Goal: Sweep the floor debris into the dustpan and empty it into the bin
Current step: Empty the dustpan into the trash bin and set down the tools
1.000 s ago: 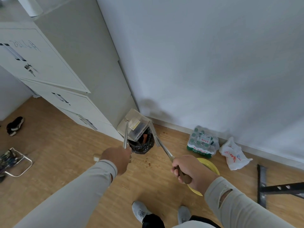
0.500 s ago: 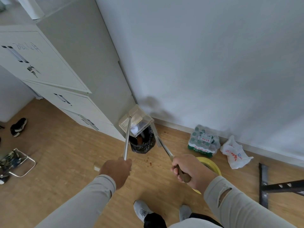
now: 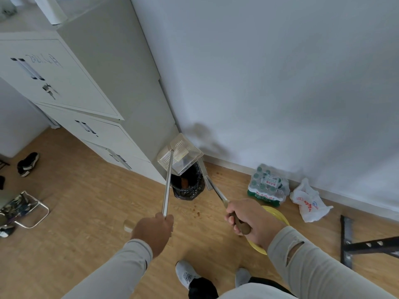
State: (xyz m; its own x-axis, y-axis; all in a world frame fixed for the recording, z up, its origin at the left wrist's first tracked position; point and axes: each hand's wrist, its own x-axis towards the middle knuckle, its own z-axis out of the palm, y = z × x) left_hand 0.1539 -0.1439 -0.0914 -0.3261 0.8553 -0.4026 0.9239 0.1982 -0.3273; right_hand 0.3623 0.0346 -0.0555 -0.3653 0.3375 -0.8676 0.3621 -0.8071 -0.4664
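White filing cabinet (image 3: 90,108), bottled water pack (image 3: 267,187), plastic bag (image 3: 307,203), black shoe (image 3: 28,164)

Change vs. 1.0 s and 0.5 s ago, positions rel. to bin (image 3: 188,186). Dustpan (image 3: 179,156): a second ago its pan sat low over the bin mouth, covering most of the opening; now raised and shifted toward the cabinet-side rim, w/ more of the black-lined interior exposed. Dustpan handle (image 3: 168,186): appears longer and steeper above the bin's near-left side. Left hand (image 3: 153,231): has drawn back from the bin toward the person, gripping the handle's lower end. Broom (image 3: 212,185), held by right hand (image 3: 248,223): head along the bin's right side, more of it showing than 1.0 s ago.
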